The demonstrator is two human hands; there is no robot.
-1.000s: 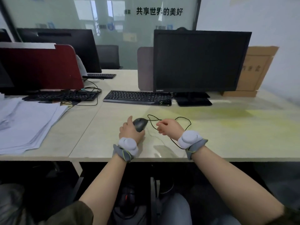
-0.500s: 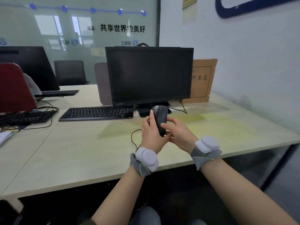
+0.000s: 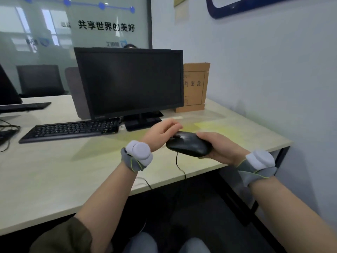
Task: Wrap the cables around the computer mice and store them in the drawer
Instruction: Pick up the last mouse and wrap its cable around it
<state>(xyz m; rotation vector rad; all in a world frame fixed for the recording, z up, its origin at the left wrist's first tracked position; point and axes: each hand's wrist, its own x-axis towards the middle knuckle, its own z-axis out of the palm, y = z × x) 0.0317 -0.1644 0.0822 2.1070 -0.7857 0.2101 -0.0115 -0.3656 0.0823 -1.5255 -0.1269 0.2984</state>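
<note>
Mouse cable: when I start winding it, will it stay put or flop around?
Probably floppy: the cable hangs slack from the mouse and curves over the desk edge. It looks thin, so likely light, and loops may spring loose unless pinched. The right hand grips the mouse; the left hand is at its front end.

— Position of the mouse?
— In the right hand, above the desk edge; left hand just left of it, cable hanging below.
— Beyond the hands?
— Keyboard far-left, monitor behind, archive box behind-right.
</note>
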